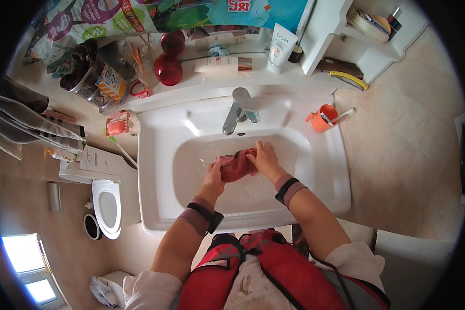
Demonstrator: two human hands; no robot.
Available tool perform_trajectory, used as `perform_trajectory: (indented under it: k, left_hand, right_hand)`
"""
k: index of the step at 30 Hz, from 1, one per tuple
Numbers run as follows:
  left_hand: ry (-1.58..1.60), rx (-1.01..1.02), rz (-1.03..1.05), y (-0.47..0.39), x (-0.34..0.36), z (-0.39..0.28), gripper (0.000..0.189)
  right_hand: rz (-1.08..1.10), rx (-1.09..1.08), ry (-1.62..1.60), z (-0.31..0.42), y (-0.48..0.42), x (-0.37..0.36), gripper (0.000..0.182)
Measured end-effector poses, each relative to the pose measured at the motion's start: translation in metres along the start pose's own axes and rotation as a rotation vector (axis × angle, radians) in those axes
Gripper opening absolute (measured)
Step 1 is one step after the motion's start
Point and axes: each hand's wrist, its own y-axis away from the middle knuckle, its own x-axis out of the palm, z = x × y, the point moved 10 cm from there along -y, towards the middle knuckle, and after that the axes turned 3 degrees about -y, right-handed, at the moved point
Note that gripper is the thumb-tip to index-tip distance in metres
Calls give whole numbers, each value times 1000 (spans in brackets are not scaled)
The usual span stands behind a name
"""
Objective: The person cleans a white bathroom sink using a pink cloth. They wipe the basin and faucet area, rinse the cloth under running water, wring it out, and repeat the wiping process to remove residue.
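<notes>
A crumpled red cloth (238, 166) with a dark patch along its upper edge is stretched between my two hands, above the basin of a white washbasin (149, 186). My left hand (215, 176) grips its left end. At the other end my right hand (266, 158) pinches it between thumb and fingers. Both hands are below the chrome faucet (236, 112), apart from it. Whether water runs from the spout cannot be made out. Small whitish flecks lie on the basin's inner surface.
An orange cup (325, 117) with toothbrushes stands on the basin's right corner. Behind are a white tube (281, 48), a red glass ball (168, 69) and a clear plastic container (97, 83). To the left are a pink soap dish (117, 123), a toilet (107, 209) and hanging towels (31, 120).
</notes>
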Motion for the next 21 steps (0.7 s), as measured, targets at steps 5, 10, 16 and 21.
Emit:
perform_trajectory:
  k: [5,10,16,21]
  left_hand:
    - [-245,-255,-61,33,1,9,54]
    - [-196,-345,-45,39,4,28,64]
    - [6,-421,64,30,20,39,63]
    - [397,-293,387,35,51,10,59]
  right_hand:
    - [154,-242,226,5,42,27,43]
    - [297,-181,334,0,27,64,35]
    - [312,26,-599,29,13,60,32]
    - [529,39,-1387,106,42,12,27]
